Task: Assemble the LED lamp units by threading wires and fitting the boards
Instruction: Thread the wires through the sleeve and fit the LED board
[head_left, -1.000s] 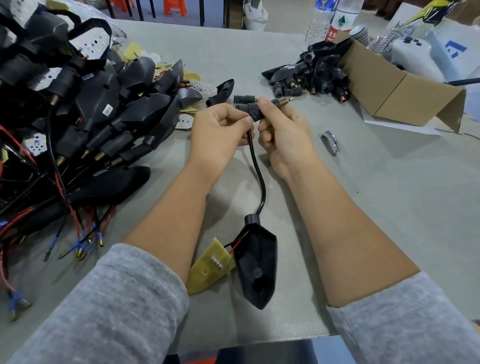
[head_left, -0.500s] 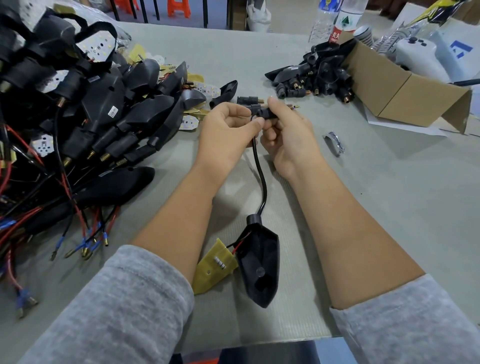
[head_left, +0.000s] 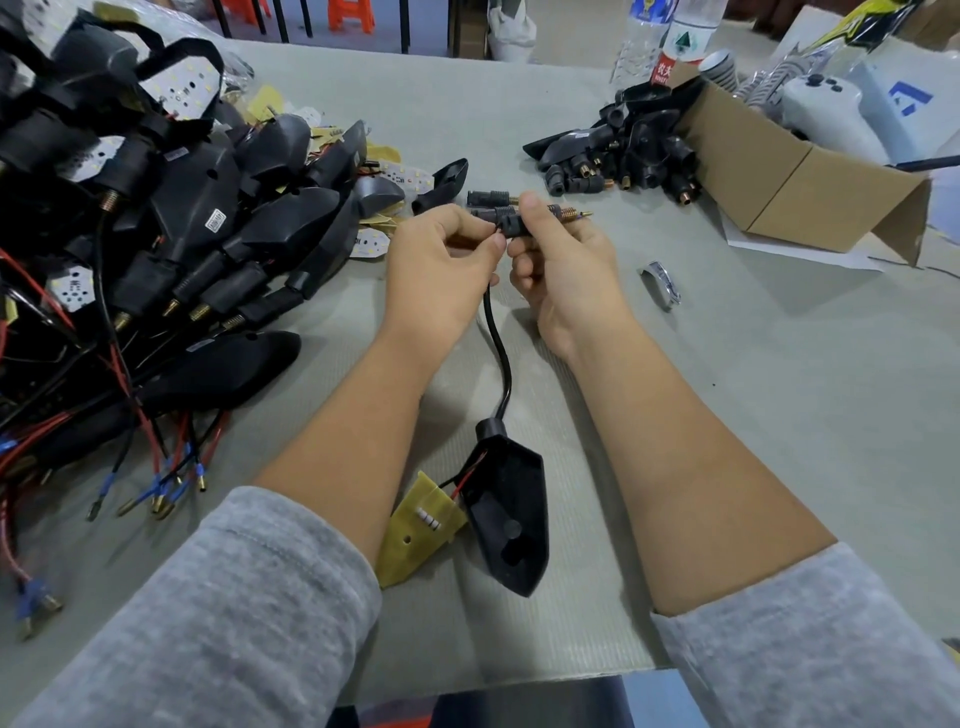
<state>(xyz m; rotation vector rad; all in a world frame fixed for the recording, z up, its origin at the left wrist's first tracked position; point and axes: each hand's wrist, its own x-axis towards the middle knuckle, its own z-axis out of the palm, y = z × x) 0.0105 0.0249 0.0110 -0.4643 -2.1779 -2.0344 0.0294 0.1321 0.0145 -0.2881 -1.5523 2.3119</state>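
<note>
Both the left hand (head_left: 441, 260) and right hand (head_left: 561, 260) pinch a black threaded stem fitting (head_left: 511, 224) above the surface (head_left: 779, 415). Its cable (head_left: 498, 348) trails down to the lamp housing (head_left: 511, 514) and yellow LED board (head_left: 421, 525). Best to feed the fitting on straight, keeping slack so the board's wires aren't tugged.

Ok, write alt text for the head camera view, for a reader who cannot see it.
Both hands, left hand and right hand, pinch a black stem fitting above a grey table. Its black cable runs down to a black lamp housing beside a yellow board. Assembled lamps are heaped on the left.
</note>
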